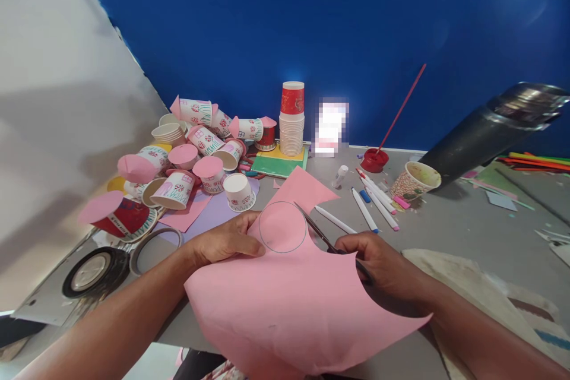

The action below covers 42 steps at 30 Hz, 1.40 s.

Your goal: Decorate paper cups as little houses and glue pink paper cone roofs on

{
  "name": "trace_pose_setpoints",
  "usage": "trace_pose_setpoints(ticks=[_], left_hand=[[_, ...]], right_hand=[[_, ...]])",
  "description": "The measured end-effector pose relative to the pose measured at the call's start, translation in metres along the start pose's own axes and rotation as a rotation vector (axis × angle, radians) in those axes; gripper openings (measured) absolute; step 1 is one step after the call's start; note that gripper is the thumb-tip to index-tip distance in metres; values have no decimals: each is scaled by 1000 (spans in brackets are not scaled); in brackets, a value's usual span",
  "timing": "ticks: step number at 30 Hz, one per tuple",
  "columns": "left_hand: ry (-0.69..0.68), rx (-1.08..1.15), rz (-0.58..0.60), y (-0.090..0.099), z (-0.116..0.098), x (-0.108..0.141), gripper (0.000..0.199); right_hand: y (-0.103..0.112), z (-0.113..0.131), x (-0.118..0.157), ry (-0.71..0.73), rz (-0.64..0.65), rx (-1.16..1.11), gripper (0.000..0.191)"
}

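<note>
My left hand (236, 237) pinches the left edge of a large sheet of pink paper (289, 303), thumb on top. A circle is drawn in dark line near the paper's upper edge, and curved cut-outs run along its right side. In my right hand (374, 261) is a pair of dark scissors (320, 234), whose blades lie at the right of the drawn circle. Part of the scissors' handle is hidden by my fingers and the paper. Just beyond the sheet lies a loose pink paper piece (303, 190) on the grey table.
Decorated paper cups (176, 190) with pink paper tops crowd the left. A cup stack (292, 124) stands at the back. Markers (378, 196), a glue stick (341, 176), a patterned cup (414, 181) and a dark flask (481, 136) are on the right; a tape roll (155, 249) lies left.
</note>
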State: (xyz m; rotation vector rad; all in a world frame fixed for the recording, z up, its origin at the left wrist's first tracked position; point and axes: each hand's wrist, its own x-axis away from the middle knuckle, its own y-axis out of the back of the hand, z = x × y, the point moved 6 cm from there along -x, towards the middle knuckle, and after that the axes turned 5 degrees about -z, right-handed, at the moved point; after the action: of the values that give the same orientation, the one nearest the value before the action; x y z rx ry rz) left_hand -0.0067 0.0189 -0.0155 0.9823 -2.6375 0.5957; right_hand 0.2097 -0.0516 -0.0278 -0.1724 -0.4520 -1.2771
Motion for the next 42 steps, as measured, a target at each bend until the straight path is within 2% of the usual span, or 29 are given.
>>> trace_pose_setpoints(ticks=[5,9,14,19,26,34,42], left_hand=[[3,38,-29,0,1,1,45],[-4,28,2,-2,0,1,48],[2,29,-9,-2,-1,2,41],[14,13,-9,-2,-1,3,46],[6,24,65,-2,2,2,49],[82,37,123,-8,8,3,65],[119,44,149,-8,13,2,54]], right_hand=[[1,8,-1,44,26,17,12],[0,7,0,34,25,0,12],[1,5,2,17,13,-13,10],[2,5,2,-5,34,4,12],[8,0,1,-6,100,16,17],[14,-7,-1,-33,124,112,7],[16,-9,-2,-24,124,166,8]])
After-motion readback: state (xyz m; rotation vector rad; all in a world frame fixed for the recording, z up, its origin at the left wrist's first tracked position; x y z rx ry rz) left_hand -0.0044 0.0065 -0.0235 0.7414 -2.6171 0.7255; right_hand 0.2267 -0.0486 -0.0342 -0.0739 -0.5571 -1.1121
